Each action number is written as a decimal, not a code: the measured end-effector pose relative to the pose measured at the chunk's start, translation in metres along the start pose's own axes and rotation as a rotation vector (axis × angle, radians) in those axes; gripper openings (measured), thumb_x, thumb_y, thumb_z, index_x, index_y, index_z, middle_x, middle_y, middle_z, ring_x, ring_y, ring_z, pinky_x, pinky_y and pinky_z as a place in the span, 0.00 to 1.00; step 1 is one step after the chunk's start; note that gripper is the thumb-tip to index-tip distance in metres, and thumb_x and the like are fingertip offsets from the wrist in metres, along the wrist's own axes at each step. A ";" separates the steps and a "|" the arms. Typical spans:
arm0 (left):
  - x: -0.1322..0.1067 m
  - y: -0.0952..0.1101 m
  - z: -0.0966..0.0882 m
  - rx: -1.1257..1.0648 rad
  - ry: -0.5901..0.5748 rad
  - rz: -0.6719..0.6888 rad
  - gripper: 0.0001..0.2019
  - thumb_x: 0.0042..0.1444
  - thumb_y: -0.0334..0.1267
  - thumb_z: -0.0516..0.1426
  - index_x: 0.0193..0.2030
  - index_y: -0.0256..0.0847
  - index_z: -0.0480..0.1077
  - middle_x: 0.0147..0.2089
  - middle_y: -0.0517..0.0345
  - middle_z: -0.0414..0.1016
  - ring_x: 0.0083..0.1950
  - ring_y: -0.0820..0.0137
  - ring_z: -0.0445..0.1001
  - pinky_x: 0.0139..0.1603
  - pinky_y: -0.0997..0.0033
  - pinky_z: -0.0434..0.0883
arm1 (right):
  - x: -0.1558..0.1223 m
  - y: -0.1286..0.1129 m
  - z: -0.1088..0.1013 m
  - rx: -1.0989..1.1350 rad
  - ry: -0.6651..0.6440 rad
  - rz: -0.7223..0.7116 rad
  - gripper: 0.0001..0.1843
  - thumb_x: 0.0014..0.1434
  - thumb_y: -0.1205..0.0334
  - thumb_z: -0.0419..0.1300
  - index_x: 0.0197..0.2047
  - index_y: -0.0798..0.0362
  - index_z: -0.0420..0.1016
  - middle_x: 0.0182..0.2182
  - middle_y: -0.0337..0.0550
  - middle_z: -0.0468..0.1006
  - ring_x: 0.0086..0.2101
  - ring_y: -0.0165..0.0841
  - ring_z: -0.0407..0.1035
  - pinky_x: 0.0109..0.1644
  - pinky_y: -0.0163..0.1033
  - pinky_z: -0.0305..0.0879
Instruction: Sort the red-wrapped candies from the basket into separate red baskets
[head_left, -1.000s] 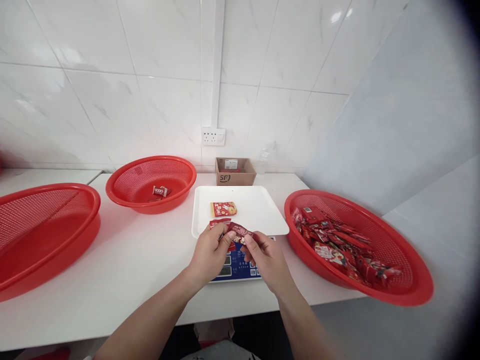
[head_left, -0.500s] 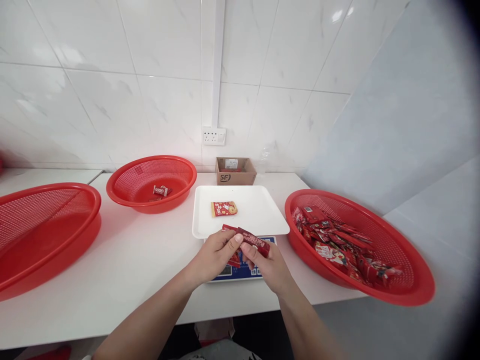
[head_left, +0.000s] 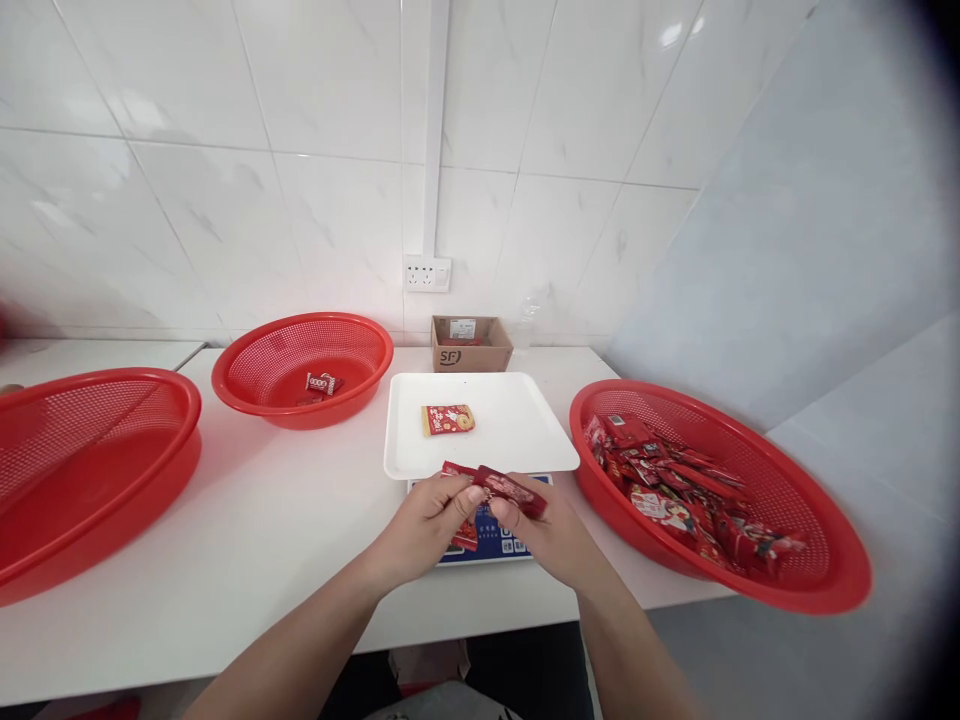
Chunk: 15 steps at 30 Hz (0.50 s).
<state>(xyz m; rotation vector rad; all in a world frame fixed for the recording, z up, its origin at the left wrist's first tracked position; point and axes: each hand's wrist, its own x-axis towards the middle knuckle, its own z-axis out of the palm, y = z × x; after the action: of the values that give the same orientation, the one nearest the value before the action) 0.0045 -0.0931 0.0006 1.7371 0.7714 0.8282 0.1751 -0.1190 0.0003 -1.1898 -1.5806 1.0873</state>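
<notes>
In front of the scale's blue panel [head_left: 491,535], my left hand [head_left: 420,530] is closed on red snack packets [head_left: 466,535], partly covered by its fingers. My right hand [head_left: 544,530] pinches a dark red snack packet [head_left: 514,490] that overlaps them. The two hands meet at the thumbs, so how many packets are held cannot be told. Just beyond lies the scale's white tray [head_left: 510,420], bearing one red and yellow snack packet [head_left: 448,419].
A red basket [head_left: 832,540] full of red packets stands at the right. Another red basket [head_left: 300,408] at the back left holds a few small packets; a third red basket [head_left: 112,480] is at far left. An open cardboard box [head_left: 480,358] sits against the tiled wall.
Both hands have drawn slightly down and apart, the right one shifting a little rightward. The packets they hold have tilted and lowered slightly. The packet on the tray stays put.
</notes>
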 end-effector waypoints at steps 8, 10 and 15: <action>-0.006 -0.004 -0.006 0.040 0.179 -0.112 0.20 0.60 0.53 0.46 0.27 0.40 0.63 0.26 0.62 0.62 0.30 0.72 0.61 0.33 0.73 0.62 | 0.022 0.012 -0.007 0.137 0.185 0.103 0.19 0.51 0.50 0.63 0.43 0.49 0.69 0.32 0.39 0.77 0.30 0.32 0.70 0.36 0.39 0.66; -0.006 -0.006 -0.011 0.001 0.245 -0.151 0.18 0.60 0.53 0.48 0.31 0.40 0.66 0.32 0.60 0.67 0.34 0.71 0.65 0.37 0.72 0.64 | 0.034 0.019 -0.013 0.045 0.268 0.091 0.18 0.52 0.49 0.61 0.44 0.49 0.68 0.35 0.41 0.78 0.32 0.34 0.72 0.40 0.42 0.67; -0.007 -0.004 -0.024 -0.222 0.310 -0.207 0.20 0.57 0.47 0.55 0.55 0.48 0.61 0.51 0.55 0.68 0.42 0.70 0.71 0.44 0.69 0.70 | 0.059 0.033 -0.028 -0.429 0.385 0.045 0.17 0.54 0.52 0.59 0.46 0.47 0.74 0.38 0.47 0.78 0.43 0.44 0.70 0.49 0.53 0.61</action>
<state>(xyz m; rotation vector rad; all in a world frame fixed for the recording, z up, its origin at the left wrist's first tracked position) -0.0195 -0.0847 0.0013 1.3240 1.0065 1.0117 0.1988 -0.0521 -0.0164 -1.6137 -1.5219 0.5074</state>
